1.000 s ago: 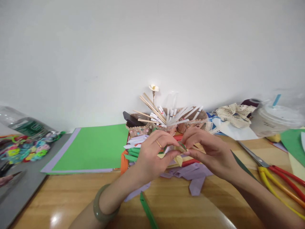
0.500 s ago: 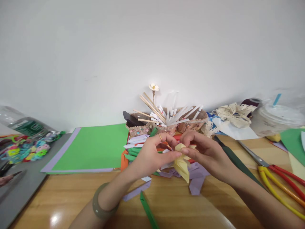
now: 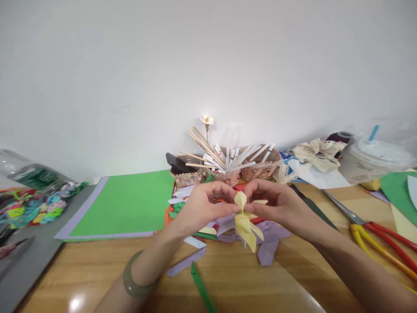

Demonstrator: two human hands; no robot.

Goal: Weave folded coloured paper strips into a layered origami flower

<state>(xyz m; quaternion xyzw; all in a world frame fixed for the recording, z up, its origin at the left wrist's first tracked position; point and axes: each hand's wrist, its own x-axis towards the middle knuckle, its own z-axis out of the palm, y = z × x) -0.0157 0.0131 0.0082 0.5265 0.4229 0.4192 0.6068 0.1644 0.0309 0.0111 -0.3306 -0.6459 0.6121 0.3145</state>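
A pale yellow folded-paper flower [image 3: 244,224] with several pointed petals hangs between my hands above the table. My left hand [image 3: 206,204], with a ring on one finger, pinches its left side near the top. From the right, my right hand [image 3: 272,200] grips the petals between thumb and fingers. Folded purple paper pieces [image 3: 269,245] lie just beneath the flower. Green strips [image 3: 177,208] and other folded scraps are heaped behind my left hand, partly hidden by it. A single green paper strip [image 3: 202,287] rests on the wood nearer to me.
Baskets [image 3: 224,177] of sticks and white pens stand against the wall. Green paper sheets [image 3: 127,204] lie at left, beside a bottle [image 3: 39,176] and colourful trinkets [image 3: 35,208]. At right are scissors [image 3: 356,219], lace ribbon [image 3: 321,154] and a lidded cup [image 3: 374,158].
The yellow paper flower has turned, so its top petal stands up and more petals show. Both hands have opened slightly apart around it while keeping hold. The view has shifted a little.
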